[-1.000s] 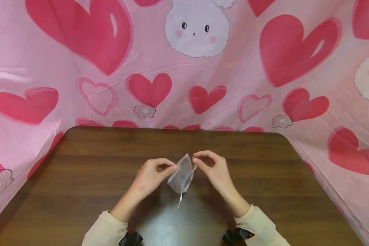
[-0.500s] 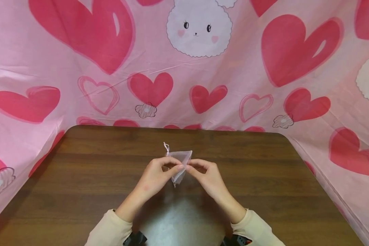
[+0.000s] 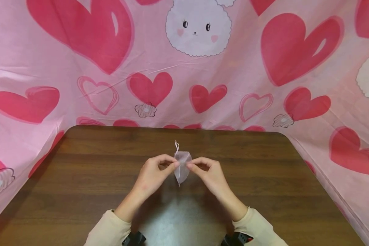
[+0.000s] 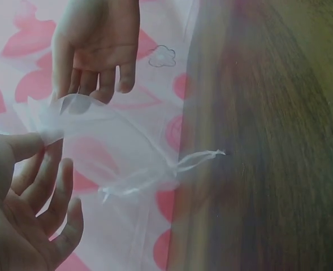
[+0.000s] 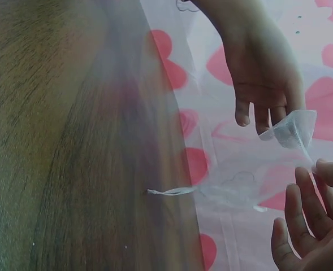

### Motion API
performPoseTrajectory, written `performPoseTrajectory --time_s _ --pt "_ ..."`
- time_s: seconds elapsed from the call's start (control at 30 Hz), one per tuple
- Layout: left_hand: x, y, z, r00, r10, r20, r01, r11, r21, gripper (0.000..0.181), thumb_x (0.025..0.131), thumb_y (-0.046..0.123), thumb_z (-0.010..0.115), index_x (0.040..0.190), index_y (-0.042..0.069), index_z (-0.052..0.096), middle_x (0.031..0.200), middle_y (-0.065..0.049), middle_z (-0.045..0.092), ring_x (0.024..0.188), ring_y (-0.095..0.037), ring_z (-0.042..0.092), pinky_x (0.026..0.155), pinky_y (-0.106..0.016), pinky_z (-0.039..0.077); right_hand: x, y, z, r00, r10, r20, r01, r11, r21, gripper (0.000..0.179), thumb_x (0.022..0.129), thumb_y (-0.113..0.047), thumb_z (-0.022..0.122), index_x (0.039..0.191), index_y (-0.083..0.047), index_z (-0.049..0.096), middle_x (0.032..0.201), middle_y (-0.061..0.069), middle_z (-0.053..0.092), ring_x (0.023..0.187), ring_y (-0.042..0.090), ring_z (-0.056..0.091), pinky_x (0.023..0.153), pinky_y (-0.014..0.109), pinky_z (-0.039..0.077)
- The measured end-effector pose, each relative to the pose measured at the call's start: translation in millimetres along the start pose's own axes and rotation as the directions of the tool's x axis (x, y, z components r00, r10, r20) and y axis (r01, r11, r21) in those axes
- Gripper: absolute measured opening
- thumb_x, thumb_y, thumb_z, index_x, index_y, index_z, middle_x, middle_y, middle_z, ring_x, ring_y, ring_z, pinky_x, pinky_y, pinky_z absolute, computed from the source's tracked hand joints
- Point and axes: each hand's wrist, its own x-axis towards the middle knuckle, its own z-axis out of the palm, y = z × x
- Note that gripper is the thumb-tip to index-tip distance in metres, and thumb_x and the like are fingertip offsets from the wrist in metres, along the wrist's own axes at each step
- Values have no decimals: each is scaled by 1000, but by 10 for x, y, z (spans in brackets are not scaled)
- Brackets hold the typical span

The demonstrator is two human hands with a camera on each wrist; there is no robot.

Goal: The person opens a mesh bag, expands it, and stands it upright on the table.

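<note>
A small sheer white drawstring bag (image 3: 182,175) is held between both hands over the middle of the table. My left hand (image 3: 151,173) pinches its left side between thumb and index finger. On the opposite side my right hand (image 3: 213,177) pinches the edge the same way. One cord loop (image 3: 176,146) sticks out toward the table's far side, and a short cord end points back toward me. In the left wrist view the bag's thin fabric (image 4: 115,141) spreads out see-through, and the left hand's other fingers (image 4: 59,203) are loosely bent. Nothing shows inside the bag.
The dark brown wooden table (image 3: 95,177) has rounded far corners. Behind it hangs a pink cloth (image 3: 178,68) printed with hearts, which also runs along both sides. Black wrist straps (image 3: 134,238) sit by the light sleeves (image 3: 109,227).
The bag has been turned, so the cord that hung toward me is now at the far side. My right hand, earlier at the cord on the right, now pinches the bag's edge.
</note>
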Motion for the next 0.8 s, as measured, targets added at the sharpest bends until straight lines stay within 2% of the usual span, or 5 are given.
performPoseTrajectory --time_s 0.17,0.4,0.57,0.7,0.8 --pt "4 -3 -10 1000 -25 4 25 1000 -1 5 88 20 77 89 20 72 83 9 72 77 -11 66 71 -32 51 6 -9 -7 1000 11 3 -11 1000 4 15 87 -20 77 93 -6 77 89 4 73 84 16 63 74 27 47" --pt "-8 9 -13 994 -84 69 81 996 46 10 88 25 76 98 25 77 84 10 72 76 -13 65 69 -33 49 7 -14 -7 999 -5 31 6 1000 -22 14 87 -18 77 96 -7 78 94 3 75 92 16 66 83 31 48" --pt "-17 21 -10 993 -100 63 94 991 93 4 85 29 79 87 26 79 79 11 71 73 -12 65 65 -33 48 2 -14 6 999 -4 47 5 1000 -23 16 86 -11 77 101 -5 77 97 5 75 92 16 68 82 30 51" --pt "-22 28 -4 992 -111 60 107 992 69 9 82 26 82 78 26 75 76 12 69 72 -9 67 67 -33 49 -5 -23 15 997 1 74 -1 1000 1 20 87 -10 76 105 -1 75 97 9 74 87 18 69 76 27 53" --pt "-23 27 4 992 -107 60 104 993 54 14 81 23 83 74 25 71 75 12 69 73 -10 68 66 -33 49 3 -33 12 997 -9 79 10 1000 -2 19 88 -13 76 102 -2 75 98 8 74 89 18 68 78 27 52"
